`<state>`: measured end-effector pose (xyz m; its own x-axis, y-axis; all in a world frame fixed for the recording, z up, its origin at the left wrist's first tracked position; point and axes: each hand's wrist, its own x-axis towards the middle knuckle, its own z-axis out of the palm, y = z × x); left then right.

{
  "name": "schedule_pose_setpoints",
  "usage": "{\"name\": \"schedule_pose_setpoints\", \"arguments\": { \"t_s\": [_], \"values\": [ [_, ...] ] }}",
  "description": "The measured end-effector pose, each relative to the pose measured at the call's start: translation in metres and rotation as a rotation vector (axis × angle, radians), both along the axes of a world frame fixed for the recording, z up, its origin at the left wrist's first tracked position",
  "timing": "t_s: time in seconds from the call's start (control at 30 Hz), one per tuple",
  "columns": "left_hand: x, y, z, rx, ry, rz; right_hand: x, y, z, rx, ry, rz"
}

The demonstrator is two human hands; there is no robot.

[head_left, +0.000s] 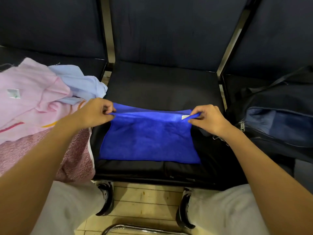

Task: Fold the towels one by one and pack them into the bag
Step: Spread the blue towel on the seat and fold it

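A bright blue towel (149, 141) lies on the black seat (162, 85) in front of me, its near edge flat by the seat's front. My left hand (96, 111) pinches the towel's far left corner and my right hand (206, 119) pinches the far right corner, where a small white label shows. Both corners are lifted a little off the seat, so the far edge hangs taut between my hands. A dark blue bag (277, 126) sits on the seat to the right, its zip open and its inside showing.
On the left seat lies a heap of towels: a pale pink one (30, 99), a light blue one (79, 82) and a darker pink terry one (72, 155). Dark seat backs stand behind. My knees and a tiled floor (145, 197) are below the seat.
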<state>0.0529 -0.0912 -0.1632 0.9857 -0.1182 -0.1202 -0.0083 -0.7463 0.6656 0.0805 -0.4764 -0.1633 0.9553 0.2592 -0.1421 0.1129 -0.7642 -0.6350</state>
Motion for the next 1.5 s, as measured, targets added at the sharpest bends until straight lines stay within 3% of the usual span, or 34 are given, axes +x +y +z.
{"name": "schedule_pose_setpoints", "arguments": {
  "t_s": [0.17,0.4,0.63,0.9,0.97,1.13,1.4,1.5],
  "values": [
    [-0.024,0.004,-0.005,0.070,-0.055,-0.064,-0.018,0.000,-0.002,-0.086,0.064,0.080],
    [-0.045,-0.006,-0.005,0.217,0.009,-0.178,-0.051,-0.001,-0.027,-0.194,0.149,0.157],
    [-0.063,-0.011,-0.013,0.377,0.006,-0.140,-0.063,-0.007,-0.027,-0.252,0.252,0.207],
    [-0.066,-0.016,-0.006,0.142,-0.134,0.166,-0.066,-0.008,-0.018,-0.213,0.222,0.126],
    [-0.070,-0.015,-0.006,0.124,-0.073,0.088,-0.068,-0.009,-0.015,-0.207,0.233,0.128],
    [-0.083,-0.012,-0.016,0.347,0.132,-0.182,-0.080,-0.009,-0.017,-0.338,0.306,0.203],
    [-0.085,-0.014,-0.023,0.536,0.179,-0.254,-0.090,0.002,-0.012,-0.555,0.192,0.266],
    [-0.084,-0.015,-0.020,0.556,0.165,-0.263,-0.088,0.005,-0.008,-0.500,0.100,0.218]
  ]
}}
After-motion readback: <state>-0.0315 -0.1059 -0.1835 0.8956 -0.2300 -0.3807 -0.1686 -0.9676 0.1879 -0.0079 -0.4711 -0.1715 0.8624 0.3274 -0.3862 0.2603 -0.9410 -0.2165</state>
